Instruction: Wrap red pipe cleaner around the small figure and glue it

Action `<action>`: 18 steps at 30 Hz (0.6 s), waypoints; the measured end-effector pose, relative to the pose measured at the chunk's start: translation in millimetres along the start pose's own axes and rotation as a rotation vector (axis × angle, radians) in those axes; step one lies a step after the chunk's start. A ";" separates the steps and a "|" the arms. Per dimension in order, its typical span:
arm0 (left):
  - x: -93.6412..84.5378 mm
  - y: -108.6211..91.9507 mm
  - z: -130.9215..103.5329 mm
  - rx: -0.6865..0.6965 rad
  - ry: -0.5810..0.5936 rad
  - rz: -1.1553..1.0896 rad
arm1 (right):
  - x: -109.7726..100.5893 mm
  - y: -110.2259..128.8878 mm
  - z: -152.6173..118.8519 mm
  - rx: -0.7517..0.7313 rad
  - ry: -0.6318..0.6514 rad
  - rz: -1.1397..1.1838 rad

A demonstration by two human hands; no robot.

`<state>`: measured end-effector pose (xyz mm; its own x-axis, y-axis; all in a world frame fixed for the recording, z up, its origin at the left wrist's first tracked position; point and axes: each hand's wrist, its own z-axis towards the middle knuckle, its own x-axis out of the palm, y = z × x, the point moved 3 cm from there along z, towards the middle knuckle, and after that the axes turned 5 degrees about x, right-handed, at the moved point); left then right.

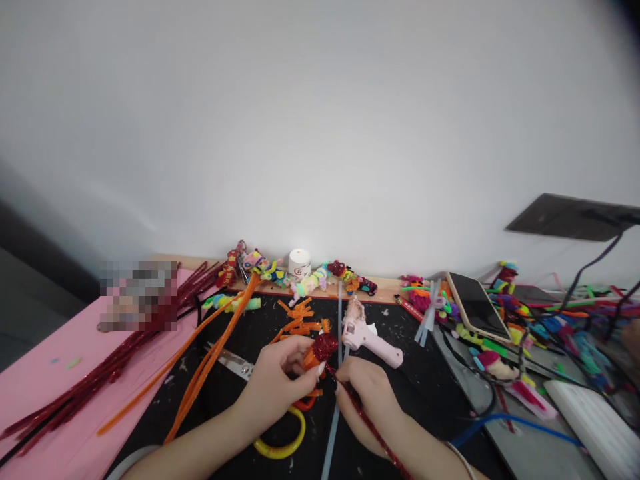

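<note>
My left hand (283, 373) is closed round a small orange and red pipe-cleaner figure (315, 357), gripping its orange part. Between the fingertips of my right hand (367, 393) is a glittery red pipe cleaner (373, 427); its upper end reaches the figure's red top and its tail runs down along my right wrist. Just beyond the hands lies a pale pink glue gun (375, 343), with a clear glue stick (331, 433) near it. Scissors with a yellow handle (283, 443) are partly covered by my left hand and forearm. Short orange pipe-cleaner pieces (300, 317) lie behind the figure.
Long red pipe cleaners (100, 380) and orange ones (210, 360) stretch across the left side. Finished pipe-cleaner figures (310, 283) and a white round container (300, 263) line the wall. On the right are a phone (479, 307), black cables, a white power strip (593, 427) and mixed pipe cleaners.
</note>
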<state>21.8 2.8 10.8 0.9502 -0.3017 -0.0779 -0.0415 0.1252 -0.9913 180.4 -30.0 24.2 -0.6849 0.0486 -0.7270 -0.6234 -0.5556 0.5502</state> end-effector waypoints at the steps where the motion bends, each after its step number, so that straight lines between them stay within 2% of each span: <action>1: -0.7 -1.6 -0.7 0.034 -0.008 0.041 | 0.1 0.9 -0.3 -0.025 0.007 -0.022; 6: -4.0 -5.6 -3.1 0.146 -0.036 0.173 | 1.1 5.8 -1.0 -0.113 0.073 -0.104; 11: -11.4 -0.9 3.6 0.072 -0.075 0.077 | -3.1 0.3 3.8 -0.090 0.066 -0.130; 15: -19.5 2.6 12.8 0.007 -0.111 -0.123 | -14.8 -16.9 9.1 0.036 -0.087 -0.275; 18: -21.7 4.6 17.1 -0.053 -0.083 -0.247 | -20.6 -34.0 11.0 0.261 -0.143 -0.506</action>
<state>6.4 26.1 9.8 0.9555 -0.2381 0.1739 0.1807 0.0069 -0.9835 211.5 -2.9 25.0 -0.3106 0.3763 -0.8729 -0.9460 -0.2125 0.2450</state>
